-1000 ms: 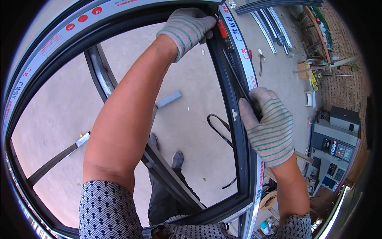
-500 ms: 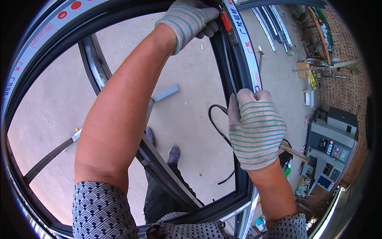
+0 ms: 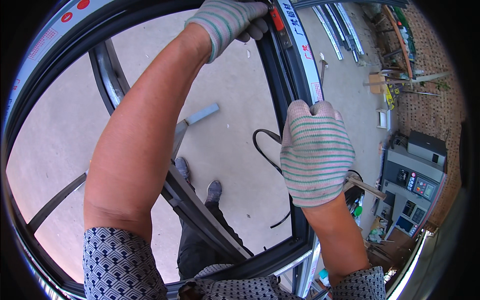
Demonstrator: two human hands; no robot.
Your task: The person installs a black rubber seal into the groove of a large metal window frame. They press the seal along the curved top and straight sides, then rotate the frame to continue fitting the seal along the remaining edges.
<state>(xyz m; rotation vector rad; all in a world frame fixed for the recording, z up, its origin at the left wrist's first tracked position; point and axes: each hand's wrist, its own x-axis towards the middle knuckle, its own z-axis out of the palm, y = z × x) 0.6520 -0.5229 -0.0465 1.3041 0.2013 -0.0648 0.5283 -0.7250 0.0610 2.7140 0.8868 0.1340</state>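
Note:
A dark metal window or door frame (image 3: pixel 272 80) with a black inner edge surrounds a view of the floor. My left hand (image 3: pixel 227 22), in a green-striped knit glove, is closed at the far right corner, beside a red piece (image 3: pixel 276 19). Whatever its fingertips pinch is hidden. Lower on the right side, my right hand (image 3: pixel 317 155), gloved the same way, is closed over the rail, its fingertips out of sight. A thin black strip, looking like rubber seal (image 3: pixel 259 145), loops out from under this hand into the opening, its loose end hanging near the frame's lower right.
Curved metal bars (image 3: pixel 200 210) cross beneath the frame, and a grey-blue bar end (image 3: pixel 202 113) shows above the floor. My shoes (image 3: pixel 214 191) are below. At right stand a grey machine with a control panel (image 3: pixel 425 189) and a cardboard box (image 3: pixel 376 83). Long profiles (image 3: pixel 342 30) lie farther off.
Both hands and the frame sit slightly farther left and higher in the picture. My right thumb, which stood out along the rail, is now tucked against the hand. The left hand keeps its corner.

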